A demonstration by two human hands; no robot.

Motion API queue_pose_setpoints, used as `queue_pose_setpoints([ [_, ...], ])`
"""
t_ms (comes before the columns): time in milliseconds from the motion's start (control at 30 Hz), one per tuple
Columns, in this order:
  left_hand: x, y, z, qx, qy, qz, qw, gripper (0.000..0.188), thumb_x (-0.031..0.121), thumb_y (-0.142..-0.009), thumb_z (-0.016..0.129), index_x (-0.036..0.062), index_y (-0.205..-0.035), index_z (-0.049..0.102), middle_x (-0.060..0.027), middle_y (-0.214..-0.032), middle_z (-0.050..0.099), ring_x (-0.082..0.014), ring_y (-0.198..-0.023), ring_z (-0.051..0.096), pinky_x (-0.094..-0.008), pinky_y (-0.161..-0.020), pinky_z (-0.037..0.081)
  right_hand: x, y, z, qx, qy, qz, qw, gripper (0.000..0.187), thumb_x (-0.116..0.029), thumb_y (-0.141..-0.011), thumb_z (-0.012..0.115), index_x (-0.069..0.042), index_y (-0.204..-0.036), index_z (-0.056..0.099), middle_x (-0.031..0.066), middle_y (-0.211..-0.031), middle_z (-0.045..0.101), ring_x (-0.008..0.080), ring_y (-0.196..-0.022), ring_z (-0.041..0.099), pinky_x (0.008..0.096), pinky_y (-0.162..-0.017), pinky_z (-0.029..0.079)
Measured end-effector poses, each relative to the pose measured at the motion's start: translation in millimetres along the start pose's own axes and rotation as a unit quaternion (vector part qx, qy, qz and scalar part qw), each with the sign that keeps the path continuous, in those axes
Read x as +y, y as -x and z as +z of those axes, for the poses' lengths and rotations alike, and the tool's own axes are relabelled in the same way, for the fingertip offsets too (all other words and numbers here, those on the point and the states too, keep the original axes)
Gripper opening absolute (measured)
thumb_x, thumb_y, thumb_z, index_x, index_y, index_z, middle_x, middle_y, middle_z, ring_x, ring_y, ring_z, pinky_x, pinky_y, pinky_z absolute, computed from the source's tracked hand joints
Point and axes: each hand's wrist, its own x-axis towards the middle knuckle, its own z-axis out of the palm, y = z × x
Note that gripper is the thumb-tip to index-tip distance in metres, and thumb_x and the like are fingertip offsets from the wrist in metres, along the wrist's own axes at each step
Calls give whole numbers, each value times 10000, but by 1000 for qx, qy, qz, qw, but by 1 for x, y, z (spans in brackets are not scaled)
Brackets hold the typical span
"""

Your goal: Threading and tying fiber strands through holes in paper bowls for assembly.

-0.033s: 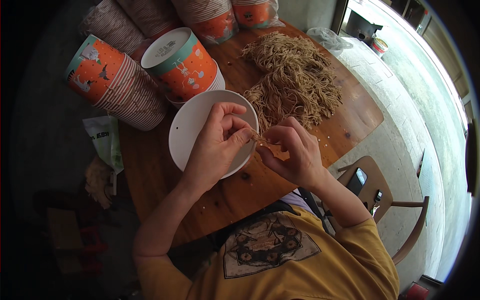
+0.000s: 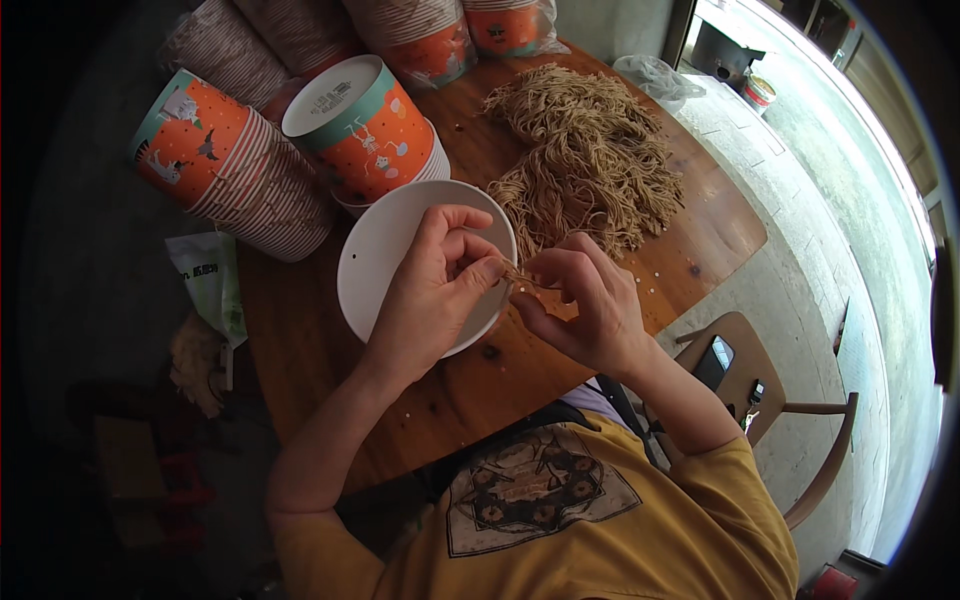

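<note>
One cord (image 2: 517,276) was pinched between the left hand (image 2: 432,290) and right hand (image 2: 585,305), above one white bowl (image 2: 375,260). One cord pile (image 2: 585,160) was noted beyond the hands.

We're looking straight down from a head-worn fisheye, close over the round wooden table (image 2: 470,385), with our own forearms and yellow shirt coming in from below it. Straight lines bow toward the rim, so the floor beyond the table's right edge curves away. It's the only view.
</note>
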Motion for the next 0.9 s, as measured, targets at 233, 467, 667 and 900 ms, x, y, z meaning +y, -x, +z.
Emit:
queue_pose_setpoints([
  [233, 0, -1, 1, -10, -7, 3, 1000, 339, 95, -945, 599, 31, -1226, 420, -27, -925, 594, -73, -871, 548, -232, -818, 446, 6, -3, 2, -25, -22, 42, 999, 159, -93, -793, 714, -75, -900, 598, 44, -765, 533, 173, -620, 570, 303, -521, 475],
  [467, -1, 0, -1, -16, -3, -1, 1000, 343, 93, -938, 606, 34, -1223, 424, -24, -925, 594, -68, -859, 538, -231, -818, 443, 4, -5, -8, -113, -226, 217, 943, 114, -66, -823, 661, -32, -883, 571, 1, -795, 523, 63, -621, 489, 203, -555, 392],
  [667, 3, 0, 1, -8, 11, -19, 1000, 301, 26, -936, 576, 11, -1188, 413, -46, -933, 610, -84, -898, 572, -244, -836, 463, 6, 0, -11, -100, -183, 142, 968, 179, -102, -788, 676, -59, -934, 582, 43, -807, 525, 136, -640, 562, 256, -546, 466],
  [900, 6, 2, 2, -20, -4, 8, 1000, 297, 20, -952, 548, 6, -1207, 397, -62, -971, 607, -92, -920, 580, -247, -847, 474, 9, 2, -1, -22, -59, 11, 998, 255, -74, -765, 714, -119, -999, 622, 39, -801, 531, 176, -643, 575, 317, -525, 488],
])
